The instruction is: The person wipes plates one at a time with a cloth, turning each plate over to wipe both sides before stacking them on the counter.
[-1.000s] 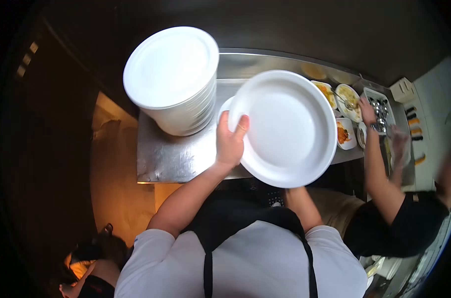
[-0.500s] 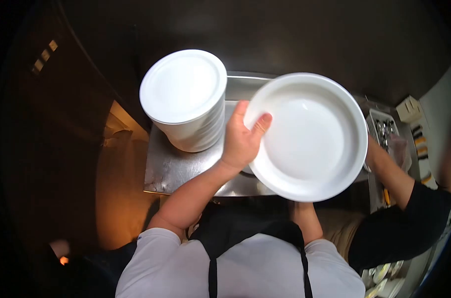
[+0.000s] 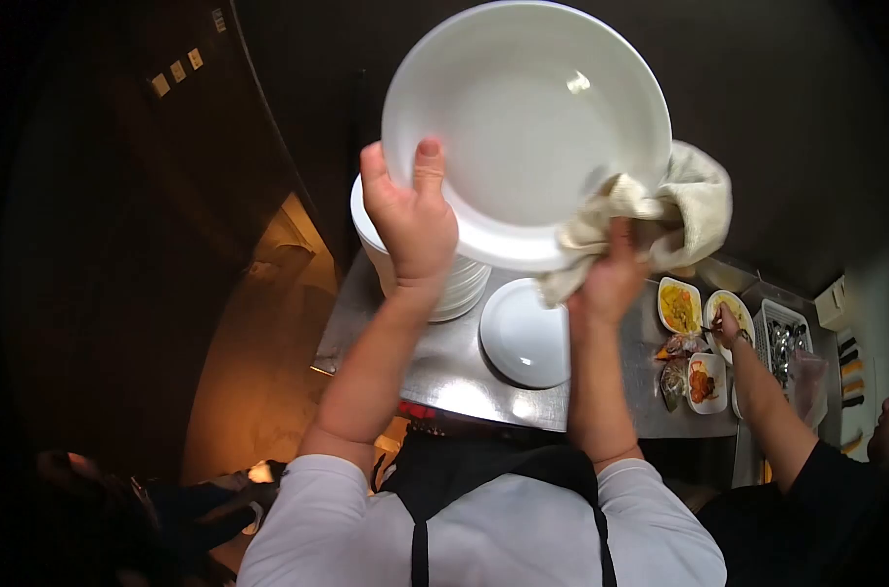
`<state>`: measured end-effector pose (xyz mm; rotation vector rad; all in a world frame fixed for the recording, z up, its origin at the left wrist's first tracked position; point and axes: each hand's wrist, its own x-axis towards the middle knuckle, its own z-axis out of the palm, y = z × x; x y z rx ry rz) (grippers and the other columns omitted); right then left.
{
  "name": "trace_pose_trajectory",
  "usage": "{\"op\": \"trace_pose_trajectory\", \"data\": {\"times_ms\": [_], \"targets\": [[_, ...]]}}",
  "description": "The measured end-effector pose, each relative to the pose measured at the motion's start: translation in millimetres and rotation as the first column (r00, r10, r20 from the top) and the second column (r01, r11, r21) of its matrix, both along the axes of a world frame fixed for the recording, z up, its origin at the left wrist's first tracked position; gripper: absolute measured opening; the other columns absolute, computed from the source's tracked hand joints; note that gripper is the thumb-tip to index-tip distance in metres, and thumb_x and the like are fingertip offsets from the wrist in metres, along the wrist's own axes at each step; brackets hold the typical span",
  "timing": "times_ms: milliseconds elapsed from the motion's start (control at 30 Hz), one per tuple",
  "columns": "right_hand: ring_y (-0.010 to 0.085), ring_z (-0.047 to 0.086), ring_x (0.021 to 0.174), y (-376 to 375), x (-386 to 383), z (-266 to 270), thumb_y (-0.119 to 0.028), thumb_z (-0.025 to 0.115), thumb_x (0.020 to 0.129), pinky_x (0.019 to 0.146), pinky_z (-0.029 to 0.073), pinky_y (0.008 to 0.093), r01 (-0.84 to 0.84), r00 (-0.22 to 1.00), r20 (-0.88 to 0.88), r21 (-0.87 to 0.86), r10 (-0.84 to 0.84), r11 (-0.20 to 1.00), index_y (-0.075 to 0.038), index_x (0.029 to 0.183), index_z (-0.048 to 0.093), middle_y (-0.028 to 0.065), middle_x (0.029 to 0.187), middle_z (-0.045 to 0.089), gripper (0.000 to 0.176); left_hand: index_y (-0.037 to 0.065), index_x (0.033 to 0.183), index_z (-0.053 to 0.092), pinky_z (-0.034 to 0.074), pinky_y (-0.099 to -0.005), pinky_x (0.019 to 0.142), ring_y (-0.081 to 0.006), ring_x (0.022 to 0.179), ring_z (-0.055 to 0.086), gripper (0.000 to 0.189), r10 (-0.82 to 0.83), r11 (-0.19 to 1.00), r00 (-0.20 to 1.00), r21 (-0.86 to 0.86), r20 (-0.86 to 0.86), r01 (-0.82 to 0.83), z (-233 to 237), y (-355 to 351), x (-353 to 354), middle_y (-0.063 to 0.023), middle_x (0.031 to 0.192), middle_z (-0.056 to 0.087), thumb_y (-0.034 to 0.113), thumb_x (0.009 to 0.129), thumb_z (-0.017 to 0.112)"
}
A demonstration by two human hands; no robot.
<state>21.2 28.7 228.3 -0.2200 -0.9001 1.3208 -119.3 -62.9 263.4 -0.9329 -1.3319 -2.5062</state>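
A large white round plate (image 3: 508, 117) is held up in front of me, its inner face towards the camera. My left hand (image 3: 415, 215) grips its lower left rim, thumb on the inside. At the lower right rim, my right hand (image 3: 611, 279) is closed around a cream-coloured cloth (image 3: 697, 201), which lies against the plate. Behind my left hand stands a tall stack of white plates (image 3: 464, 293), partly hidden by that hand and the held plate. Between my forearms, a smaller-looking white plate (image 3: 524, 333) rests on the steel counter (image 3: 444, 377).
To the right are a bowl of yellow food (image 3: 678, 305), a bowl of reddish food (image 3: 705, 383) and small plastic bags (image 3: 674, 382). A co-worker's hand (image 3: 728, 328) is over a plate of food (image 3: 741, 305). Beyond stands a basket of cutlery (image 3: 785, 338).
My left hand has raised the plate and tilted it. My right hand, hidden behind the plate before, now shows with the cloth at its rim. The view has shifted, revealing the counter plate and food bowls.
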Motion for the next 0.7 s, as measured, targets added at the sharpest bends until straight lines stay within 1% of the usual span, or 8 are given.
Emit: {"op": "trace_pose_trajectory", "data": {"times_ms": [67, 200, 300, 433, 500, 567, 633, 700], "targets": [[0.0189, 0.060, 0.114, -22, -31, 7, -0.015, 0.062, 0.097, 0.099, 0.048, 0.0331, -0.072, 0.973, -0.220, -0.022, 0.066, 0.997, 0.001, 0.129, 0.055, 0.0093, 0.125, 0.062, 0.037, 0.003, 0.119, 0.048, 0.047, -0.0299, 0.091, -0.0145, 0.099, 0.057, 0.029, 0.046, 0.990, 0.989, 0.126, 0.143, -0.064, -8, 6, 14, -0.0088, 0.109, 0.061, 0.020, 0.099, 0.062], [0.0191, 0.063, 0.103, 10, -4, 37, -0.010, 0.070, 0.091, 0.093, 0.049, 0.0321, -0.150, 0.988, 0.055, 0.088, 0.145, 0.985, 0.002, 0.127, 0.053, 0.0101, 0.114, 0.065, 0.042, 0.003, 0.137, 0.040, 0.047, -0.0373, 0.100, -0.0226, 0.113, 0.059, 0.046, -0.277, 0.951, 0.954, 0.175, 0.113, 0.255, -10, -32, 12, -0.0137, 0.127, 0.056, 0.022, 0.100, 0.059], [0.0191, 0.063, 0.104, 13, -8, 52, -0.010, 0.071, 0.090, 0.093, 0.049, 0.0322, -0.124, 0.992, 0.042, 0.118, 0.120, 0.985, 0.003, 0.127, 0.053, 0.0106, 0.116, 0.065, 0.043, 0.002, 0.140, 0.039, 0.048, -0.0398, 0.099, -0.0260, 0.113, 0.059, 0.050, -0.477, 0.877, 0.874, 0.108, 0.088, 0.468, 21, -45, -15, -0.0165, 0.131, 0.055, 0.026, 0.100, 0.058], [0.0193, 0.062, 0.106, -30, -66, 14, -0.012, 0.072, 0.090, 0.095, 0.049, 0.0333, -0.137, 0.952, -0.296, -0.167, 0.084, 0.976, 0.000, 0.126, 0.054, 0.0104, 0.120, 0.063, 0.043, 0.001, 0.138, 0.042, 0.048, -0.0381, 0.098, -0.0241, 0.111, 0.059, 0.046, -0.219, 0.962, 0.961, 0.203, 0.171, 0.183, 21, -25, 14, -0.0152, 0.128, 0.057, 0.022, 0.101, 0.058], [0.0199, 0.061, 0.107, -8, -51, 2, -0.013, 0.072, 0.090, 0.096, 0.049, 0.0339, -0.246, 0.966, -0.110, -0.127, 0.232, 0.961, 0.000, 0.128, 0.053, 0.0108, 0.120, 0.063, 0.044, 0.000, 0.130, 0.048, 0.049, -0.0354, 0.093, -0.0201, 0.102, 0.062, 0.038, -0.198, 0.916, 0.960, 0.387, 0.199, 0.108, 2, -15, 27, -0.0127, 0.118, 0.062, 0.021, 0.100, 0.059], [0.0206, 0.061, 0.108, 12, -35, 8, -0.014, 0.072, 0.091, 0.096, 0.049, 0.0343, -0.292, 0.956, 0.021, -0.060, 0.294, 0.954, 0.000, 0.130, 0.052, 0.0111, 0.121, 0.063, 0.046, -0.001, 0.129, 0.047, 0.050, -0.0344, 0.093, -0.0205, 0.104, 0.062, 0.037, -0.419, 0.884, 0.903, 0.269, 0.091, 0.383, -7, -41, -3, -0.0133, 0.120, 0.061, 0.021, 0.101, 0.057], [0.0215, 0.060, 0.109, 17, -25, 27, -0.014, 0.071, 0.091, 0.096, 0.049, 0.0345, -0.277, 0.959, 0.064, 0.039, 0.275, 0.960, 0.001, 0.132, 0.051, 0.0114, 0.122, 0.062, 0.048, 0.000, 0.132, 0.045, 0.048, -0.0395, 0.100, -0.0240, 0.118, 0.057, 0.037, -0.514, 0.856, 0.841, 0.154, 0.166, 0.493, 11, -49, -25, -0.0150, 0.129, 0.057, 0.025, 0.104, 0.050], [0.0221, 0.058, 0.113, -6, -41, 22, -0.008, 0.069, 0.089, 0.098, 0.046, 0.0340, -0.021, 0.996, 0.079, -0.073, 0.027, 0.997, 0.002, 0.131, 0.051, 0.0120, 0.125, 0.060, 0.047, -0.001, 0.135, 0.043, 0.048, -0.0399, 0.100, -0.0253, 0.118, 0.057, 0.040, -0.333, 0.942, 0.922, 0.104, 0.196, 0.318, 3, -41, -26, -0.0166, 0.130, 0.056, 0.026, 0.105, 0.047]]}}
